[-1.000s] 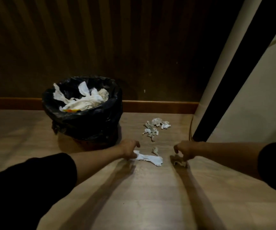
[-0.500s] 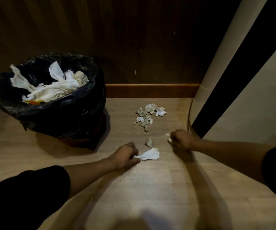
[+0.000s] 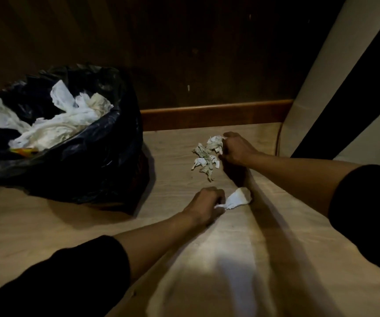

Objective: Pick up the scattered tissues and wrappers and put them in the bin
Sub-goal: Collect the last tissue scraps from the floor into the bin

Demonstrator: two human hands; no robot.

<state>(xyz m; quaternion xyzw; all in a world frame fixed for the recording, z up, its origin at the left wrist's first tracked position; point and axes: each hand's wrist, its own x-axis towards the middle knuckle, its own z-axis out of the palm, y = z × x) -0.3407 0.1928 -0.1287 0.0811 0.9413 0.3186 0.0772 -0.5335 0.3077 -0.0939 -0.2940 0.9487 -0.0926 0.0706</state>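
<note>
A bin (image 3: pixel 97 161) lined with a black bag stands on the floor at the left, holding crumpled white tissues (image 3: pixel 56 120). My left hand (image 3: pixel 205 202) pinches one end of a white tissue (image 3: pixel 238 199) that lies on the floor in the middle. Beyond it my right hand (image 3: pixel 237 149) is closed with a bit of white paper showing between its fingers, and it touches the right side of a small heap of crumpled wrappers and tissue scraps (image 3: pixel 206 157).
A dark wood-panelled wall with a brown skirting board (image 3: pixel 216 116) runs along the back. A cream and black panel (image 3: pixel 335 88) leans up at the right. The floor (image 3: pixel 207 271) is pale wood laminate.
My right hand has moved away from me to the heap of scraps near the wall. My left hand has kept its hold on the white tissue. The small scrap between the hands is gone from view.
</note>
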